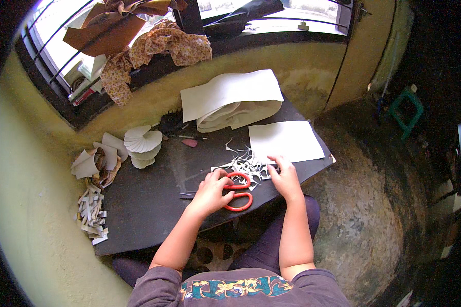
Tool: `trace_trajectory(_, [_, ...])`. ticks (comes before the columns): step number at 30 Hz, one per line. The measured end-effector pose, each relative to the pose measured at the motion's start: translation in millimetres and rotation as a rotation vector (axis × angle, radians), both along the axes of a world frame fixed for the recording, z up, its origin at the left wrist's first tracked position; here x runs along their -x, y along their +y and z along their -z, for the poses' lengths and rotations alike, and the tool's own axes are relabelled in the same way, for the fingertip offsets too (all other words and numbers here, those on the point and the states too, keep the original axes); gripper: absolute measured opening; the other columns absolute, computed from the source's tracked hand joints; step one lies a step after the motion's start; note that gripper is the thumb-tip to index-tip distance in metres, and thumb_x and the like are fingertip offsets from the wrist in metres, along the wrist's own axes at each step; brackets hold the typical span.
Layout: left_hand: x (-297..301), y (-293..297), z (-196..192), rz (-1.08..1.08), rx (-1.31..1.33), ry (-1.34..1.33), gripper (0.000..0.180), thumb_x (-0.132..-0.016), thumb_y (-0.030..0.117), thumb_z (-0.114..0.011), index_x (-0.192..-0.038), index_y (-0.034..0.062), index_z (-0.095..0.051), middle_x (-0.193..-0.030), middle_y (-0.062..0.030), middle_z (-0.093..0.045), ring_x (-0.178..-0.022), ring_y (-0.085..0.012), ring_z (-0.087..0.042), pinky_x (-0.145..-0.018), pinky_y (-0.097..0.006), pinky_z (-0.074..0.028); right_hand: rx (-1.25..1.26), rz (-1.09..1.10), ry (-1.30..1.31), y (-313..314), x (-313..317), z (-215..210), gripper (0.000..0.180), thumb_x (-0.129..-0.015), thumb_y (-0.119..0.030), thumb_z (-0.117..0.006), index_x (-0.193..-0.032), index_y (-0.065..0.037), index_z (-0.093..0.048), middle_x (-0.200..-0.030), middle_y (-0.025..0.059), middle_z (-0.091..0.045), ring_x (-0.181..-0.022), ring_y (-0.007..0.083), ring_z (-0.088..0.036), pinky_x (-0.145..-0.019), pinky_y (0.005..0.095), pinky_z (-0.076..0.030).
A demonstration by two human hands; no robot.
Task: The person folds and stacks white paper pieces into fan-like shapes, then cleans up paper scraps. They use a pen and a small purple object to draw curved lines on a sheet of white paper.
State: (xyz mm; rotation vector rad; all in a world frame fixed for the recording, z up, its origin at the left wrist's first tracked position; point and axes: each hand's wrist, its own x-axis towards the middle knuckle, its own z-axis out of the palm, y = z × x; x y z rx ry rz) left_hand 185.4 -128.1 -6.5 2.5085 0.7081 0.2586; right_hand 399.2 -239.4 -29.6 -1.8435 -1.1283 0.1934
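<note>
Red-handled scissors [239,193] lie on the dark low table [148,204] near its front edge. My left hand [210,193] rests on them, fingers over the handles. My right hand [285,178] lies just to the right, fingertips touching a pile of white paper scraps [248,165]. Behind the scraps sits a flat white sheet [286,141]. I cannot tell whether the left hand grips the scissors or only touches them.
A roll of white sheet material [235,105] lies at the table's back. A fanned stack of white cut pieces [142,143] stands at the left, with more cut strips [92,215] at the left edge. Cloth [159,46] hangs at the barred window. A green stool [407,110] stands far right.
</note>
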Motion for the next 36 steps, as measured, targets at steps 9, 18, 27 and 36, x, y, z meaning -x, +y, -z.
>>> trace_trajectory(9, [0, -3, 13, -0.018, -0.134, -0.057, 0.016, -0.081, 0.015, -0.063, -0.096, 0.0125, -0.064, -0.119, -0.0104, -0.052, -0.111, -0.0308, -0.051, -0.088, -0.043, -0.044, 0.19, 0.004, -0.179, 9, 8, 14, 0.033, -0.078, -0.019, -0.063, -0.11, -0.012, -0.062, -0.108, 0.0106, -0.056, -0.106, 0.0288, -0.052, -0.087, 0.0438, -0.042])
trace_trajectory(18, [14, -6, -1, 0.033, -0.111, -0.247, 0.017, -0.082, 0.011, -0.063, -0.099, 0.0119, -0.061, -0.12, -0.0124, -0.052, -0.105, -0.0338, -0.057, -0.085, -0.041, -0.051, 0.183, 0.015, -0.161, 11, 11, 9, 0.03, -0.077, -0.019, -0.065, -0.106, -0.011, -0.064, -0.106, 0.0088, -0.055, -0.105, 0.027, -0.053, -0.086, 0.0425, -0.041])
trace_trajectory(27, [26, 20, -26, -0.056, -0.084, -0.499, 0.021, -0.081, 0.0, -0.061, -0.1, 0.0081, -0.063, -0.12, -0.0182, -0.05, -0.097, -0.0341, -0.061, -0.08, -0.039, -0.052, 0.191, -0.007, -0.098, 5, 6, 7, 0.031, -0.08, -0.02, -0.064, -0.108, -0.01, -0.063, -0.111, 0.012, -0.056, -0.109, 0.0291, -0.052, -0.091, 0.0409, -0.041])
trace_trajectory(36, [28, 132, 6, -0.241, -0.096, -0.327, 0.018, -0.083, 0.009, -0.06, -0.1, 0.0043, -0.064, -0.114, -0.0161, -0.056, -0.102, -0.033, -0.058, -0.087, -0.038, -0.048, 0.127, -0.017, -0.067, 11, 8, 6, 0.032, -0.079, -0.022, -0.065, -0.107, -0.008, -0.061, -0.104, 0.0109, -0.059, -0.102, 0.0277, -0.056, -0.087, 0.0408, -0.042])
